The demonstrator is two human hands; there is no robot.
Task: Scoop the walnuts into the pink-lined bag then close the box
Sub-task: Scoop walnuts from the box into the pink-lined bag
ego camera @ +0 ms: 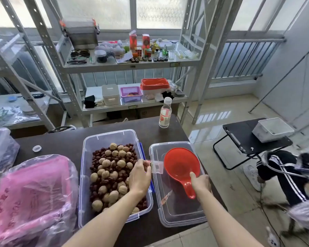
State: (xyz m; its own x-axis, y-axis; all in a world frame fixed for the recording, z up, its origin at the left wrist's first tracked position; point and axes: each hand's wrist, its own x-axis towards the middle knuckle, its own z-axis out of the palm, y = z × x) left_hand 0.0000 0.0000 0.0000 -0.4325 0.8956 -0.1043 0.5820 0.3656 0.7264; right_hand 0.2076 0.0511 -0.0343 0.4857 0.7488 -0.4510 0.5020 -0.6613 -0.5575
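Dark table [150,125]. Clear plastic box [89,175] stood open at centre, filled with walnuts [106,164] lying over dark red dates [100,152]. Its clear lid [177,211] lay flat on the table just right of the box, touching or nearly so. Red scoop [179,163] rested on the lid, bowl toward the far side, handle pointing near.

Left hand [139,177] sat at the box's right rim, fingers curled down over the edge beside the walnuts; could not tell whether it held anything. Right hand [201,182] was closed around the scoop's handle, thumb along the top.

Pink-lined bag [30,193] sat at the near left of the table, just beside the box, mouth upward under clear plastic.

Water bottle [165,113] stood upright at the far edge, well apart from the box. Small white cap [37,148] lay far left of the box.
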